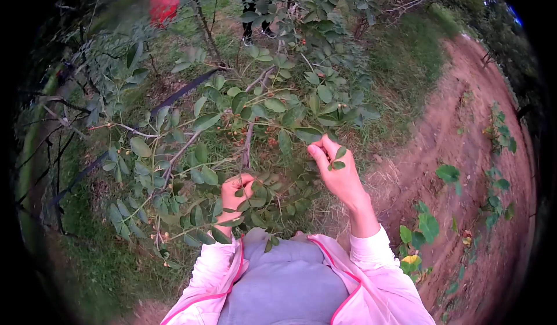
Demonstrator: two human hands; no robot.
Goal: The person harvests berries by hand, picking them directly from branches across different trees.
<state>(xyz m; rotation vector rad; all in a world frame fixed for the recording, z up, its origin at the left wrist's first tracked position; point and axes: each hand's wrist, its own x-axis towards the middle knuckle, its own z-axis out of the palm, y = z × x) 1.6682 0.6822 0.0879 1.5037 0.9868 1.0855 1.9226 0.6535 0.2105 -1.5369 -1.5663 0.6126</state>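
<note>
A leafy shrub branch (248, 145) with green oval leaves spreads in front of me. My left hand (233, 196) is curled closed at the branch's lower end, partly covered by leaves. To the right, my right hand (338, 171) is raised with thumb and forefinger pinched together beside a green leaf (307, 134). Whatever lies between those fingertips is too small to make out. A small leaf sprig (338, 159) crosses the back of this hand. Small reddish berries (271, 142) show among the foliage between the hands.
Another person's legs (255, 20) stand behind the shrub. A red object (162, 6) is at the far left. A dark strap (183, 93) runs diagonally behind the branches. Bare reddish soil (429, 145) with broad-leaved plants (428, 226) lies to the right, grass (93, 267) to the left.
</note>
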